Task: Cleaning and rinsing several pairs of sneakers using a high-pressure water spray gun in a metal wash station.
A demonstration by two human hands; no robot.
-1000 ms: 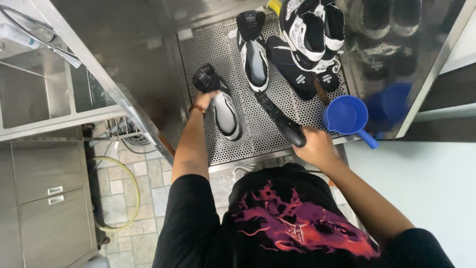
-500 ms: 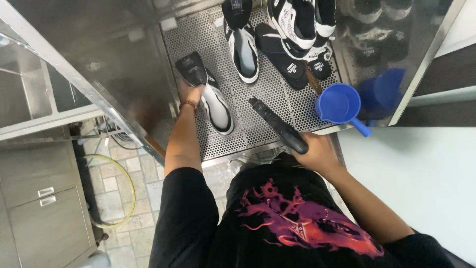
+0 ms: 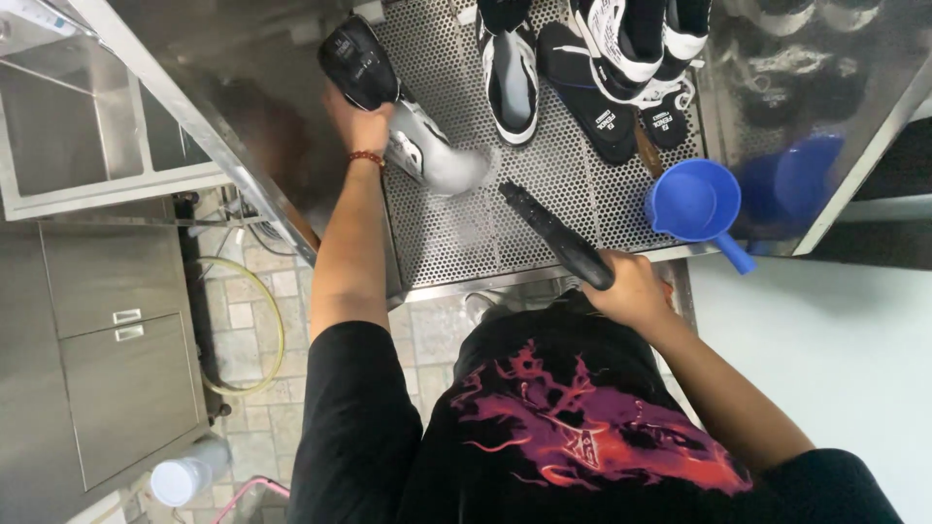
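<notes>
over the perforated steel tray (image 3: 582, 209), the left hand (image 3: 361, 121) clamps a tilted sneaker (image 3: 403, 121) at ten o'clock, sole exposed to mist from the spray nozzle (image 3: 555, 236) gripped in the closed right hand (image 3: 636, 291).

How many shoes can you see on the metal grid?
5, maybe more: one shoe in the left hand; one upright behind it; a dark one beside that; two piled at top right, partly cut off.
</notes>
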